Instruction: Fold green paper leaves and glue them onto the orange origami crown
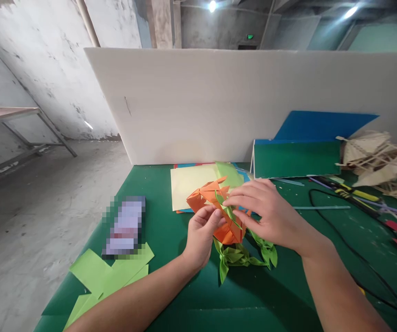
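An orange folded-paper model [231, 234], with pointed ends and an open ring-like shape, is between my hands above the green tabletop. My left hand [200, 237] is closed, its thumb and forefinger pinching the model's near left side. My right hand [274, 210] has its fingertips and thumb around a small green folded-paper leaf [231, 214], which lies against the orange paper. Its grip is partly hidden, and I cannot tell whether the leaf is joined to the model. Just below, several green folded leaves [234, 256] rest on the table.
Loose green paper sheets [111, 274] and a blurred phone [125, 226] are on the left. Behind my hands lies a cream paper stack [187, 184]. A white board [198, 106] closes off the back. Rightward are a green box [297, 159], black cable [343, 244], tools [360, 193] and a wooden model [385, 161].
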`<action>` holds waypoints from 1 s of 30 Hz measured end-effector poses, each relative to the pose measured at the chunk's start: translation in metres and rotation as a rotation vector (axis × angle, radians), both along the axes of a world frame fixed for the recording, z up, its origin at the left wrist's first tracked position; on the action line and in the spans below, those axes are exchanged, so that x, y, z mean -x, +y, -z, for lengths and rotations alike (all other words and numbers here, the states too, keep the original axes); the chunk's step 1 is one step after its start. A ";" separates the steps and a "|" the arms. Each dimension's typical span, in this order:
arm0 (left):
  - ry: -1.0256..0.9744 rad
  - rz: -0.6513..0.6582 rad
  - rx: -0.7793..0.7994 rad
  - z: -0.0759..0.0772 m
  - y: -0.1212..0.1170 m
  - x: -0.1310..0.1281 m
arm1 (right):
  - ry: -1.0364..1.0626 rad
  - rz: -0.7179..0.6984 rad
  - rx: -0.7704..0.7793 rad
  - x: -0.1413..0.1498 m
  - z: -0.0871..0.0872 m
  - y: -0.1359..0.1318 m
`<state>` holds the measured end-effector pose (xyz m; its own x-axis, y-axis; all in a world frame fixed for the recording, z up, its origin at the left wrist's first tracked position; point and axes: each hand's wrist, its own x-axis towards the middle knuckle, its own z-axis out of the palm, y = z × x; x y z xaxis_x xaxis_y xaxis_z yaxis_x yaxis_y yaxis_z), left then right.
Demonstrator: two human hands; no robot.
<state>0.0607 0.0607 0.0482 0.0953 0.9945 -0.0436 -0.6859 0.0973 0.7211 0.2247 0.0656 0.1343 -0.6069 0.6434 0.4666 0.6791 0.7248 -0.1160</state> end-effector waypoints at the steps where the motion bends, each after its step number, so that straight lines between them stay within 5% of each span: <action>1: 0.001 0.003 0.005 0.000 0.000 0.000 | 0.000 0.007 0.018 0.000 0.000 0.000; 10: 0.037 -0.006 0.007 -0.001 -0.001 -0.002 | -0.018 0.042 0.138 0.004 -0.001 -0.003; 30: 0.079 -0.006 -0.008 -0.007 -0.004 -0.001 | 0.023 0.071 0.057 0.014 0.007 0.002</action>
<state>0.0617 0.0571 0.0557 0.0864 0.9953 -0.0426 -0.6277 0.0876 0.7735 0.2109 0.0675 0.1276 -0.5485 0.7101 0.4415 0.7252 0.6668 -0.1716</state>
